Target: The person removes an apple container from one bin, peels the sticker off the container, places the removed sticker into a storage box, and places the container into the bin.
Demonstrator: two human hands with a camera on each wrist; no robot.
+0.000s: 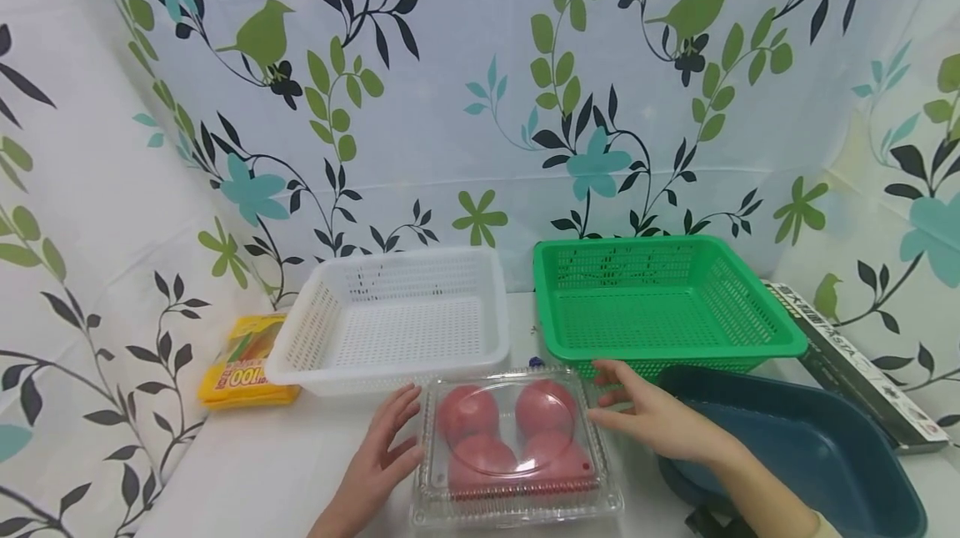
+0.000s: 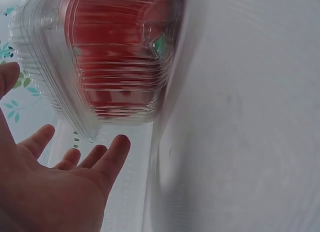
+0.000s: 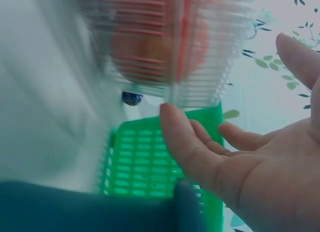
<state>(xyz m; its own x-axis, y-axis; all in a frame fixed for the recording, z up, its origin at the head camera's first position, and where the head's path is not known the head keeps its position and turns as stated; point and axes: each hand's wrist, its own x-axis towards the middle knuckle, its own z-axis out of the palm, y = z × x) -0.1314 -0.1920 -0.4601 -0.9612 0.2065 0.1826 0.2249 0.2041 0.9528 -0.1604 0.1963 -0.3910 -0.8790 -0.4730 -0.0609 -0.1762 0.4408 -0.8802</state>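
A clear plastic clamshell container (image 1: 513, 446) with its lid down sits on the white table at front centre. Several round red fruits, which look like tomatoes (image 1: 480, 459), show through the plastic. My left hand (image 1: 382, 459) is beside the container's left side, fingers spread and gripping nothing. On the other side my right hand (image 1: 648, 413) reaches in from the right, fingers extended, its fingertips right by the container's edge. In the left wrist view the ribbed wall of the container (image 2: 115, 62) stands just beyond the fingertips.
Behind the container stand a white basket (image 1: 405, 371) and a green basket (image 1: 675, 352). A dark blue basin (image 1: 810, 455) lies under my right forearm. A yellow packet (image 1: 247, 363) is at left, a long black box (image 1: 855, 363) at right. A patterned curtain (image 1: 450, 146) hangs behind.
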